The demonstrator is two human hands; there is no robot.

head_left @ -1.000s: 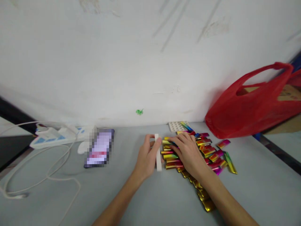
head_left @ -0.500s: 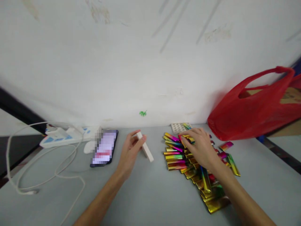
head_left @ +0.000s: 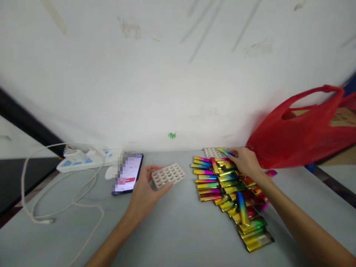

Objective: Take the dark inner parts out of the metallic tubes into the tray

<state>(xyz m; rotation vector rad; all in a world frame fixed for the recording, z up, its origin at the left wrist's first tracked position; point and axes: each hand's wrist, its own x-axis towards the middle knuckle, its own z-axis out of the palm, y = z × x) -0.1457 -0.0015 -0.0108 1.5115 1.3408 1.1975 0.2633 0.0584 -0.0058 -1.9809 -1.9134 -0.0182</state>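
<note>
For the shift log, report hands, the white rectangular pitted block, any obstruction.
Left hand holds white rectangular pitted block. Right hand at shiny multicoloured strips, grip unclear. Shiny yellow-blue strip overlaps second white pitted block in view.

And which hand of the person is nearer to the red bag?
The right hand. It is close to the left end of the red bag, at the shiny packets. The left hand is much farther left, holding a white tray.
</note>
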